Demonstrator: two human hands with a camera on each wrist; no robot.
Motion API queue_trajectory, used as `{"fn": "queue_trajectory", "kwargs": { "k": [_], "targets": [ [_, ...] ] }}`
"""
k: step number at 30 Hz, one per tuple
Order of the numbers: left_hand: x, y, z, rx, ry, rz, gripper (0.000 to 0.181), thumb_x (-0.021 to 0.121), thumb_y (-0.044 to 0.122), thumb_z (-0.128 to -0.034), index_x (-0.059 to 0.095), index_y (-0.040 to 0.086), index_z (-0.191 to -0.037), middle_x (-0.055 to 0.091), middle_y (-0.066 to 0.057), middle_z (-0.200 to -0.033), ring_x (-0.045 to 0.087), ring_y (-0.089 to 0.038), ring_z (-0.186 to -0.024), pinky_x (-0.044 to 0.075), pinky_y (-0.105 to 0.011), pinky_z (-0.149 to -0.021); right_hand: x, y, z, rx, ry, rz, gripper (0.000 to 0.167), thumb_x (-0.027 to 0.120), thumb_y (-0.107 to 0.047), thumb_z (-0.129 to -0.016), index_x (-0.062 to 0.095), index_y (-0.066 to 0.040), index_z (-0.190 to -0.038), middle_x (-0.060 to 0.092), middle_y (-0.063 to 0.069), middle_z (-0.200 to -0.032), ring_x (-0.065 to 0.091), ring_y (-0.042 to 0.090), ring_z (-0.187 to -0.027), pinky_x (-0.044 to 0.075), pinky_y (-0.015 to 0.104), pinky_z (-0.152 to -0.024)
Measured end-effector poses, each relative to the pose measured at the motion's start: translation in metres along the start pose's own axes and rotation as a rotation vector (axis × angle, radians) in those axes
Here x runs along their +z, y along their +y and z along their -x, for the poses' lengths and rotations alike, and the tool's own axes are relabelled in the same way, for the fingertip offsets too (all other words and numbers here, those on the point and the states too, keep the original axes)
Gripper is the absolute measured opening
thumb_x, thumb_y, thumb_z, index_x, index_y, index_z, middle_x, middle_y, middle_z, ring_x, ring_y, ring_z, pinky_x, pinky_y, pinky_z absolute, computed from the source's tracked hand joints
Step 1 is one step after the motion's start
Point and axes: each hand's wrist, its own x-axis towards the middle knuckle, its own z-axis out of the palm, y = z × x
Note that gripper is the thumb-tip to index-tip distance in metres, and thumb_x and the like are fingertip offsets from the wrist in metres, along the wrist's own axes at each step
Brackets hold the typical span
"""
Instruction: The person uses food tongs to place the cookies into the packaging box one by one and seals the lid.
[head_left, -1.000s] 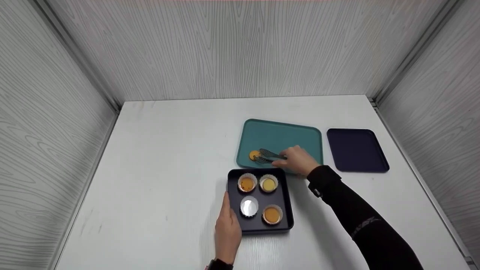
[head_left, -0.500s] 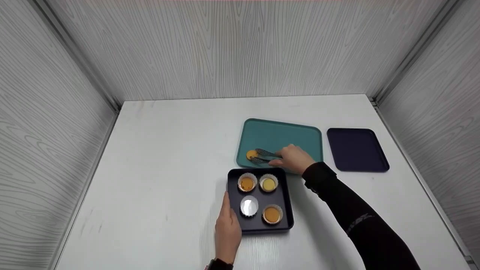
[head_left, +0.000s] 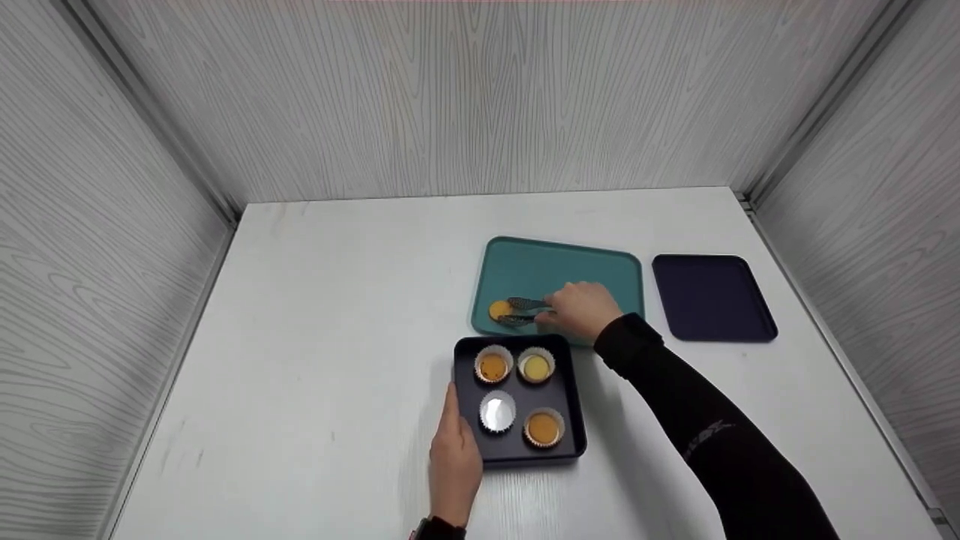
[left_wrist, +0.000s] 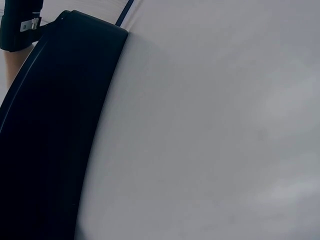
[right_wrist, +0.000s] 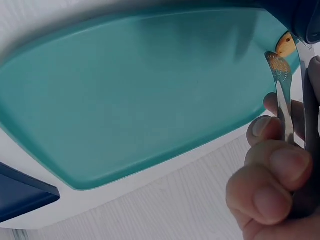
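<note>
Tongs [head_left: 525,304] and right hand [head_left: 581,307] are sitting farther left than one second earlier, and the round cookie [head_left: 499,310] is lying slightly nearer the left rim of the teal tray [head_left: 555,262]. The right hand is gripping the tongs, their parted tips flanking the cookie's right edge. The left hand [head_left: 455,461] is resting along the dark pan's [head_left: 531,397] left wall; whether its thumb is pinching the rim, one cannot tell. Caution: shallow tip overlap may be risking a slip; further pushing may be jamming the cookie against the rim. The cookie is lying left of the right hand and well beyond the left. Inside the pan, four paper cups [head_left: 497,414] are standing, three holding round pieces.
</note>
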Motion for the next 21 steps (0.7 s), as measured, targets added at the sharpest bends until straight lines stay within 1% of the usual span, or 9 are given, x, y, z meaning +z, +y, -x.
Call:
{"fn": "queue_trajectory", "kwargs": {
  "k": [1, 3, 5, 7, 8, 10, 13, 17, 21],
  "targets": [
    [0.0002, -0.0002, 0.0000, 0.002, 0.001, -0.001, 0.053, 0.041, 0.006, -0.1083, 0.033, 0.008, -0.161, 0.044, -0.011, -0.158, 0.061, -0.022, -0.122, 0.053, -0.035, -0.080, -0.0008, -0.0005, -0.0010, -0.006, 0.004, 0.007, 0.036, 0.065, -0.043, -0.100, 0.076, -0.009, -0.092, 0.065, 0.008, -0.069, 0.061, 0.025, -0.062, 0.049, 0.041, -0.061],
    [0.0004, -0.0006, 0.0000, 0.005, 0.003, -0.003, 0.053, 0.041, 0.006, -0.1083, 0.033, 0.008, -0.161, 0.044, -0.011, -0.158, 0.062, -0.020, -0.121, 0.052, -0.034, -0.079, -0.0016, -0.0011, -0.0031, -0.015, 0.007, 0.019, 0.036, 0.066, -0.042, -0.099, 0.070, -0.011, -0.081, 0.058, 0.007, -0.062, 0.057, 0.025, -0.060, 0.043, 0.040, -0.059],
    [0.0006, -0.0009, 0.0002, 0.005, 0.003, -0.004, 0.053, 0.041, 0.006, -0.1082, 0.033, 0.009, -0.161, 0.045, -0.011, -0.158, 0.064, -0.019, -0.113, 0.051, -0.032, -0.074, -0.0017, -0.0010, -0.0048, -0.020, 0.009, 0.022, 0.036, 0.067, -0.041, -0.099, 0.068, -0.012, -0.078, 0.056, 0.005, -0.062, 0.057, 0.024, -0.060, 0.041, 0.039, -0.059],
    [0.0006, -0.0009, 0.0002, 0.004, 0.001, -0.001, 0.053, 0.041, 0.006, -0.1083, 0.033, 0.009, -0.161, 0.045, -0.011, -0.158, 0.064, -0.019, -0.103, 0.048, -0.030, -0.068, -0.0013, -0.0001, -0.0057, -0.020, 0.009, 0.019, 0.035, 0.067, -0.041, -0.098, 0.069, -0.012, -0.079, 0.058, 0.005, -0.064, 0.058, 0.025, -0.062, 0.043, 0.040, -0.060],
    [0.0006, -0.0009, 0.0001, 0.004, 0.000, 0.001, 0.053, 0.041, 0.006, -0.1083, 0.033, 0.009, -0.161, 0.045, -0.011, -0.158, 0.064, -0.019, -0.100, 0.047, -0.029, -0.066, -0.0010, 0.0004, -0.0061, -0.018, 0.006, 0.015, 0.035, 0.067, -0.041, -0.099, 0.070, -0.012, -0.080, 0.060, 0.005, -0.066, 0.059, 0.026, -0.063, 0.044, 0.041, -0.061],
    [0.0005, -0.0008, 0.0001, 0.003, 0.000, 0.002, 0.053, 0.041, 0.006, -0.1081, 0.034, 0.009, -0.161, 0.044, -0.011, -0.158, 0.064, -0.019, -0.101, 0.046, -0.029, -0.066, 0.0000, 0.0017, -0.0063, -0.018, 0.005, 0.005, 0.034, 0.067, -0.041, -0.099, 0.073, -0.011, -0.083, 0.064, 0.006, -0.070, 0.061, 0.026, -0.066, 0.047, 0.043, -0.063],
    [0.0002, -0.0003, 0.0002, 0.004, 0.001, 0.005, 0.053, 0.041, 0.005, -0.1081, 0.034, 0.008, -0.160, 0.044, -0.011, -0.158, 0.064, -0.019, -0.111, 0.049, -0.030, -0.073, 0.0022, 0.0034, -0.0051, -0.036, 0.021, 0.005, 0.035, 0.066, -0.041, -0.099, 0.079, -0.009, -0.096, 0.071, 0.009, -0.079, 0.065, 0.027, -0.070, 0.053, 0.044, -0.066],
    [-0.0003, 0.0006, 0.0000, 0.003, 0.002, 0.007, 0.052, 0.041, 0.005, -0.1082, 0.034, 0.007, -0.160, 0.044, -0.012, -0.158, 0.064, -0.021, -0.115, 0.051, -0.033, -0.077, 0.0055, 0.0054, -0.0022, -0.064, 0.046, 0.014, 0.040, 0.064, -0.041, -0.100, 0.079, -0.007, -0.113, 0.076, 0.011, -0.092, 0.069, 0.027, -0.077, 0.057, 0.044, -0.073],
    [-0.0004, 0.0011, -0.0003, 0.001, 0.001, -0.002, 0.052, 0.041, 0.006, -0.1084, 0.034, 0.007, -0.160, 0.044, -0.012, -0.158, 0.063, -0.023, -0.119, 0.052, -0.034, -0.078, 0.0074, 0.0066, -0.0003, -0.072, 0.056, 0.010, 0.039, 0.063, -0.042, -0.101, 0.079, -0.008, -0.113, 0.075, 0.010, -0.092, 0.068, 0.027, -0.079, 0.056, 0.044, -0.075]
  ]
}}
